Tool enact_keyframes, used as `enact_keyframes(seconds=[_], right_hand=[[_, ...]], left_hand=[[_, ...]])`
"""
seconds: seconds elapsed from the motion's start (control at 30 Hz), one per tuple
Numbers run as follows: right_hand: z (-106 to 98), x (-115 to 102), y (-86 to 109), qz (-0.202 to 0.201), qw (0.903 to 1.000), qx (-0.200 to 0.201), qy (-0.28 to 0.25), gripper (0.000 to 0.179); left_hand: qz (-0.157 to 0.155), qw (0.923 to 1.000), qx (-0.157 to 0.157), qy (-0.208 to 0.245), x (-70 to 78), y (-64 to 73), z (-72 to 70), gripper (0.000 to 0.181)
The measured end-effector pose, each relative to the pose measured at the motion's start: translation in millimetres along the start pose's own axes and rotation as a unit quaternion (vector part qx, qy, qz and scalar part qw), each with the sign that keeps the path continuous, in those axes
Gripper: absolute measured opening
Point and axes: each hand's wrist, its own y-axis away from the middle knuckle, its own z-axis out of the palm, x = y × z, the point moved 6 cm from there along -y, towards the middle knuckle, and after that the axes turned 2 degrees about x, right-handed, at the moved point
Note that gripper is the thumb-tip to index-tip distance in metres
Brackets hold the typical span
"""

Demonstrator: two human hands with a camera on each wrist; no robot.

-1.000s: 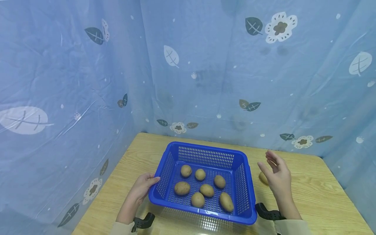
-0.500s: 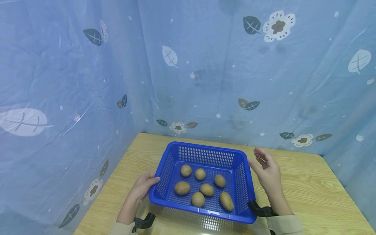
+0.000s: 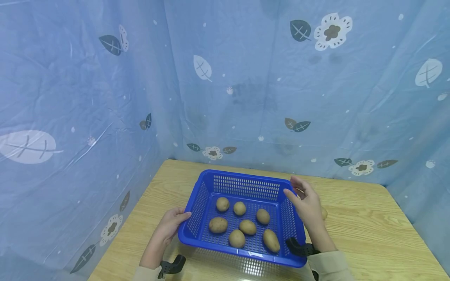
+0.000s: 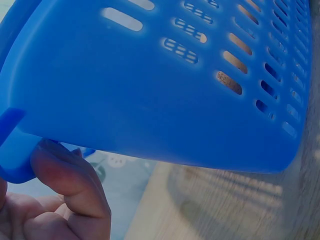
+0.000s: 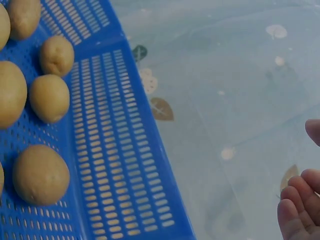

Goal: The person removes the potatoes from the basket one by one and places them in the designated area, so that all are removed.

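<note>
A blue plastic basket (image 3: 242, 255) with slotted walls holds several potatoes (image 3: 247, 227) spread over its floor. My left hand (image 3: 170, 225) grips the basket's left rim, thumb on top; the left wrist view shows curled fingers (image 4: 75, 180) under that rim. Over the basket's right rim is my right hand (image 3: 307, 205), thumb and fingers apart, nothing between them. The right wrist view shows its fingertips (image 5: 300, 205) at the right edge, apart from the basket wall (image 5: 115, 150). One more potato (image 3: 324, 213) lies on the table, partly hidden behind the right hand.
The wooden table (image 3: 372, 230) extends to the right of the basket. A blue curtain (image 3: 260, 97) with leaves and flowers hangs behind and along the left side. Black wrist mounts (image 3: 173, 265) sit at both sleeves.
My right hand has moved left from beside the loose potato to the basket's right rim. The left hand and the basket have stayed nearly still.
</note>
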Motion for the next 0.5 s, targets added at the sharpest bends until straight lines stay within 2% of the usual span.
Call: enact_keyframes(seconds=[0.23, 0.5], right_hand=[[15, 4, -1.9, 0.022, 0.9996, -0.014, -0.013, 0.049], [28, 7, -4.8, 0.036, 0.9986, -0.029, -0.027, 0.051]], left_hand=[[0.005, 0.9998, -0.018, 0.005, 0.0, 1.4, 1.3, 0.034], [0.010, 0.9996, -0.025, 0.008, 2.0, 2.7, 1.8, 0.035]])
